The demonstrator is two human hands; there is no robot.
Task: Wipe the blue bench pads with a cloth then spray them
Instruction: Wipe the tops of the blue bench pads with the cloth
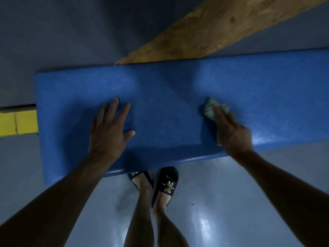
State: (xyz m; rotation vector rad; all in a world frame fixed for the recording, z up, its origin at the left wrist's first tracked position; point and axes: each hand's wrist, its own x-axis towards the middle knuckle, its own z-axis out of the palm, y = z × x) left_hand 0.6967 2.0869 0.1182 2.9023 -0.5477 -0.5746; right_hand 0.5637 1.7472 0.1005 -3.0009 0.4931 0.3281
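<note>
A long blue bench pad (169, 97) stretches across the head view from left to right. My left hand (108, 129) lies flat on its near left part, fingers spread, holding nothing. My right hand (233, 131) presses a crumpled pale green cloth (211, 108) onto the pad's right part, near the front edge. The cloth sticks out beyond my fingertips. No spray bottle is in view.
A plywood board (204, 31) slants away behind the pad. A yellow bar (17, 120) meets the pad's left end. My feet in dark sandals (167, 182) stand on the shiny grey floor (222, 202) just under the pad's front edge.
</note>
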